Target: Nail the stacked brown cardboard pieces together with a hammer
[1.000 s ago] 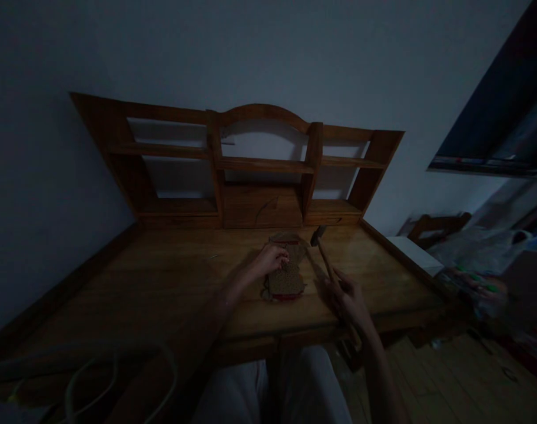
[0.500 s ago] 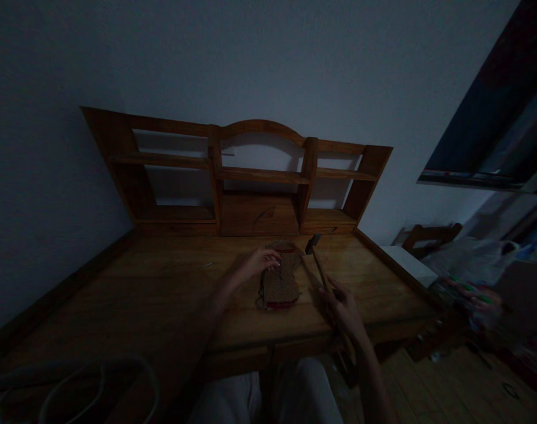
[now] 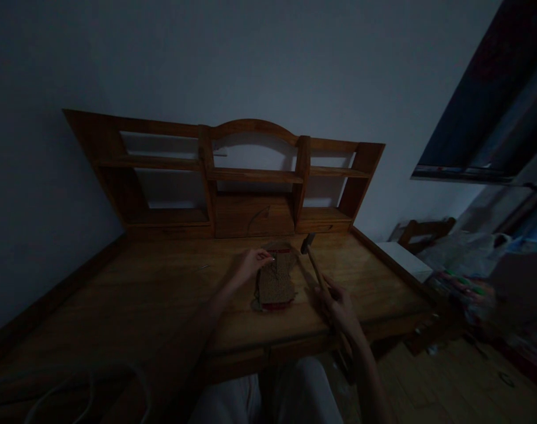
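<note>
In the head view, my right hand [image 3: 337,303] is closed around the wooden handle of a hammer [image 3: 313,262], whose dark metal head is raised over the desk, right of a brown speckled block [image 3: 277,285]. The block lies flat, with red strips showing at its far and near ends and loose brown material around it. My left hand [image 3: 254,262] reaches over the block's far left part, thumb and fingers pinched on a small thin nail [image 3: 274,259] with a bright top. Dim light leaves unclear whether the nail's tip touches the block.
Another thin shiny piece [image 3: 205,266] lies on the wooden desk [image 3: 162,294] to the left. A wooden shelf unit [image 3: 255,175] stands along the desk's back against the wall. Pale cables [image 3: 92,391] loop at the lower left. Plastic bags [image 3: 467,256] and a chair [image 3: 427,229] are at the right.
My left fingers have closed into a pinch, and the small nail now shows at their tips. The hammer stays raised in my right hand. The view has shifted slightly.
</note>
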`<move>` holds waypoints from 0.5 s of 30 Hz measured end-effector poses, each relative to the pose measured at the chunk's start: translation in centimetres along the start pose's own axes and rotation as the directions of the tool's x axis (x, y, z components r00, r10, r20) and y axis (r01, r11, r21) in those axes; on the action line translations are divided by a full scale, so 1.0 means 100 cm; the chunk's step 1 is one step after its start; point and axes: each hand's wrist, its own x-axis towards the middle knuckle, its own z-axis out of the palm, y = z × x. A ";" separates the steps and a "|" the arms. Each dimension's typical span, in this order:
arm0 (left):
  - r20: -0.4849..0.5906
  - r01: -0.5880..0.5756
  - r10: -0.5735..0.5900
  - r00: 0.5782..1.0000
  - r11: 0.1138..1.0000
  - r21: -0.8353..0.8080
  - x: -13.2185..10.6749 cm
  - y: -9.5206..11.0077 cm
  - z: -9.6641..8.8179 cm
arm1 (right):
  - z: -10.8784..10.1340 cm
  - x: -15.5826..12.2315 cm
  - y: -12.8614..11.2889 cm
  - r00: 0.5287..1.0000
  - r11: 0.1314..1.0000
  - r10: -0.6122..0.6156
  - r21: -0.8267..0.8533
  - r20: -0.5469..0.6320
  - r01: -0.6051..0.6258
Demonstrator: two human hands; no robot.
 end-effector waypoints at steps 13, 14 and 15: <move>0.013 -0.127 0.127 0.992 0.990 0.060 -0.002 0.004 0.004 | 0.000 0.000 -0.003 1.000 1.000 0.028 0.010 0.005 -0.028; 0.020 -0.173 0.172 0.985 0.980 0.095 -0.005 0.007 0.004 | 0.000 0.000 -0.003 1.000 0.999 0.030 0.016 0.005 -0.030; 0.025 -0.223 0.221 0.975 0.965 0.140 -0.008 0.010 0.004 | 0.000 0.000 -0.003 0.999 0.999 0.034 0.028 0.007 -0.034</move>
